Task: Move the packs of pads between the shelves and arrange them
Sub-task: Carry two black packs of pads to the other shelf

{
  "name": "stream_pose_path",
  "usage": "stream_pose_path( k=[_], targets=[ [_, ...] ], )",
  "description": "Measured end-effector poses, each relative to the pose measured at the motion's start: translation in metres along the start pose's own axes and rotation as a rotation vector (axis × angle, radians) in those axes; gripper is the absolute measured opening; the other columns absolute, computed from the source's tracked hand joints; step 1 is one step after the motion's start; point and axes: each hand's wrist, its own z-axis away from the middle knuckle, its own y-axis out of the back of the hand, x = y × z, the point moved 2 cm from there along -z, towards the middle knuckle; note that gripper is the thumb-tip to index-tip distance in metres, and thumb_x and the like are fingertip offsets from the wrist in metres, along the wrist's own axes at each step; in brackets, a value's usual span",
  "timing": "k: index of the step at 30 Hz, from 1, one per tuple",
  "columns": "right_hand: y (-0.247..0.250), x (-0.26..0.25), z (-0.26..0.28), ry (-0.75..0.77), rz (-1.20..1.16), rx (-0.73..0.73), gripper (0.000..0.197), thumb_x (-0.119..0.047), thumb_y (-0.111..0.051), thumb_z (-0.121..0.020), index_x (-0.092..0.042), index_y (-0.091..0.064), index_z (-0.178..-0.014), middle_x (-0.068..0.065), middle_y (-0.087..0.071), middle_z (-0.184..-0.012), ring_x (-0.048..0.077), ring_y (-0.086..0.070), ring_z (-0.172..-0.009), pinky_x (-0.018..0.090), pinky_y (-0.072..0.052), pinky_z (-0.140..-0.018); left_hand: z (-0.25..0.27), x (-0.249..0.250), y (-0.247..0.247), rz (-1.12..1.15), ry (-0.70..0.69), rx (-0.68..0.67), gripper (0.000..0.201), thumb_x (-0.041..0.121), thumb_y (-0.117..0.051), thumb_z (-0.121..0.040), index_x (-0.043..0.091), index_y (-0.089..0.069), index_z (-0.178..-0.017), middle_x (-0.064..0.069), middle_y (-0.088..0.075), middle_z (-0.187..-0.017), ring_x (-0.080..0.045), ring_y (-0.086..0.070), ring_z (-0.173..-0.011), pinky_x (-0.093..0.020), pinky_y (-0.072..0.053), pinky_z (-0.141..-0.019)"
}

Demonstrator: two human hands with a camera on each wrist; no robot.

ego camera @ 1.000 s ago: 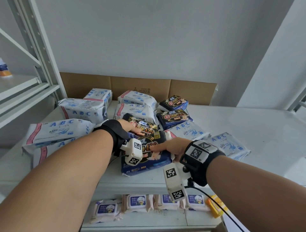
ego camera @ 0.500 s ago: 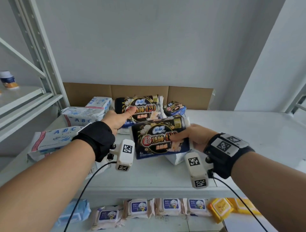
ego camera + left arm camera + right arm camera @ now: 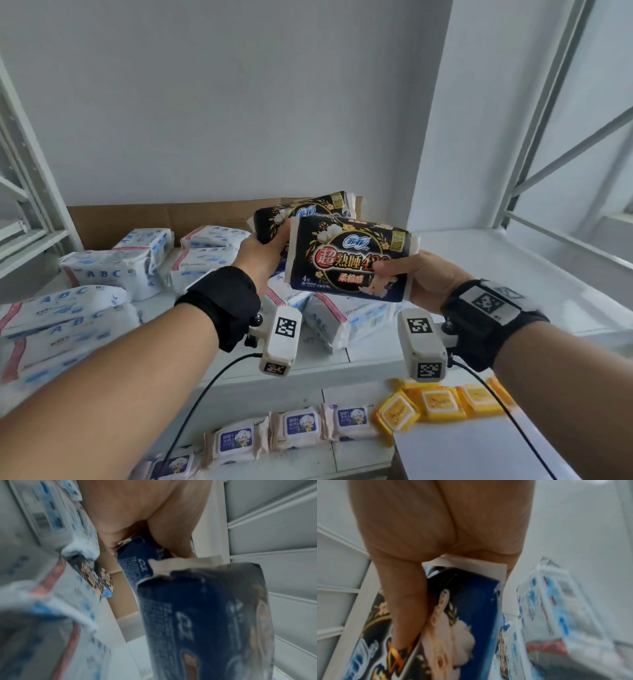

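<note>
In the head view each hand holds a dark blue pack of pads in the air above the shelf top. My right hand (image 3: pixel 407 274) grips the front dark pack (image 3: pixel 346 262) by its right end, thumb across its face. My left hand (image 3: pixel 263 253) grips the rear dark pack (image 3: pixel 308 210) by its left end, half hidden behind the front one. The right wrist view shows my thumb (image 3: pixel 406 612) lying on the front dark pack (image 3: pixel 462 601). In the blurred left wrist view my left hand (image 3: pixel 137 520) holds the rear pack (image 3: pixel 135 561).
Several white ABC packs (image 3: pixel 102 274) lie on the white shelf top (image 3: pixel 513 274), left and under my hands. A cardboard sheet (image 3: pixel 154 219) stands at the back. Baby-wipe packs (image 3: pixel 294 428) and yellow packs (image 3: pixel 442 401) sit on the lower shelf. Shelf frames (image 3: pixel 20 192) stand on both sides.
Both hands have lifted their dark packs off the pile and raised them higher and to the right. The view has swung right with them.
</note>
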Motion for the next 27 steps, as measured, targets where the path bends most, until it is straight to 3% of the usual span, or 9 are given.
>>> stream_pose_path(
  k=[4, 7, 14, 18, 19, 21, 23, 25, 27],
  targets=[
    [0.067, -0.009, 0.067, 0.022, -0.035, 0.081, 0.042, 0.000, -0.068, -0.060, -0.004, -0.065, -0.102, 0.017, -0.073, -0.095, 0.032, -0.071, -0.080, 0.040, -0.061, -0.070, 0.048, 0.006, -0.080, 0.046, 0.019, -0.068, 0.037, 0.050, -0.064, -0.081, 0.018, -0.064, -0.098, -0.013, -0.070, -0.105, -0.025, -0.068, -0.090, -0.040, -0.056, -0.079],
    [0.128, -0.011, 0.123, 0.018, -0.044, 0.159, 0.048, 0.001, -0.067, -0.057, -0.002, -0.064, -0.105, 0.019, -0.072, -0.099, 0.034, -0.069, -0.081, 0.044, -0.057, -0.076, 0.088, 0.008, -0.151, 0.159, 0.071, -0.174, 0.041, 0.037, -0.066, -0.083, 0.010, -0.060, -0.113, -0.013, -0.070, -0.097, -0.025, -0.067, -0.083, -0.037, -0.056, -0.072],
    [0.256, -0.002, 0.240, -0.023, -0.063, 0.263, 0.033, 0.005, -0.064, -0.062, -0.003, -0.068, -0.094, 0.018, -0.074, -0.089, 0.032, -0.072, -0.074, 0.040, -0.060, -0.060, 0.170, -0.009, -0.294, 0.157, 0.128, -0.229, 0.042, 0.020, -0.072, -0.081, 0.002, -0.057, -0.116, -0.022, -0.066, -0.104, -0.028, -0.064, -0.078, -0.038, -0.055, -0.070],
    [0.297, -0.001, 0.273, -0.071, 0.015, 0.310, 0.036, 0.001, -0.069, -0.061, -0.004, -0.067, -0.096, 0.017, -0.074, -0.091, 0.031, -0.073, -0.076, 0.041, -0.061, -0.065, 0.195, -0.012, -0.338, 0.100, 0.131, -0.221, 0.035, 0.014, -0.074, -0.079, 0.006, -0.056, -0.109, -0.016, -0.063, -0.090, -0.022, -0.060, -0.062, -0.023, -0.051, -0.041],
    [0.305, -0.001, 0.278, -0.086, 0.024, 0.324, 0.036, 0.002, -0.069, -0.060, -0.003, -0.066, -0.096, 0.017, -0.074, -0.089, 0.031, -0.073, -0.075, 0.039, -0.060, -0.060, 0.198, -0.013, -0.346, 0.098, 0.136, -0.237, 0.034, 0.012, -0.074, -0.078, 0.008, -0.055, -0.106, -0.015, -0.062, -0.089, -0.021, -0.061, -0.063, -0.023, -0.052, -0.041],
    [0.320, -0.002, 0.285, -0.113, 0.056, 0.360, 0.033, 0.010, -0.065, -0.066, -0.002, -0.065, -0.096, 0.018, -0.074, -0.089, 0.034, -0.072, -0.075, 0.039, -0.059, -0.057, 0.200, -0.017, -0.362, 0.061, 0.139, -0.283, 0.036, 0.013, -0.076, -0.076, 0.008, -0.054, -0.105, -0.017, -0.064, -0.099, -0.026, -0.063, -0.077, -0.029, -0.056, -0.059],
    [0.335, -0.001, 0.288, -0.132, 0.100, 0.405, 0.034, 0.020, -0.054, -0.075, 0.003, -0.061, -0.104, 0.024, -0.071, -0.098, 0.040, -0.069, -0.086, 0.049, -0.058, -0.071, 0.199, -0.022, -0.379, 0.023, 0.132, -0.339, 0.044, 0.013, -0.078, -0.075, 0.002, -0.057, -0.112, -0.018, -0.065, -0.109, -0.025, -0.062, -0.084, -0.030, -0.054, -0.065],
    [0.349, 0.001, 0.287, -0.145, 0.140, 0.449, 0.041, 0.023, -0.049, -0.076, 0.005, -0.057, -0.113, 0.028, -0.066, -0.108, 0.045, -0.064, -0.099, 0.056, -0.051, -0.088, 0.193, -0.029, -0.394, -0.005, 0.133, -0.401, 0.052, 0.013, -0.078, -0.075, 0.000, -0.057, -0.121, -0.019, -0.065, -0.113, -0.024, -0.062, -0.082, -0.025, -0.052, -0.053],
    [0.364, 0.008, 0.286, -0.166, 0.177, 0.481, 0.046, 0.024, -0.053, -0.073, 0.008, -0.055, -0.115, 0.028, -0.065, -0.112, 0.046, -0.062, -0.104, 0.059, -0.046, -0.094, 0.188, -0.038, -0.408, -0.027, 0.139, -0.462, 0.055, 0.011, -0.078, -0.074, 0.000, -0.057, -0.123, -0.020, -0.065, -0.115, -0.023, -0.061, -0.081, -0.020, -0.049, -0.047]
  ],
)
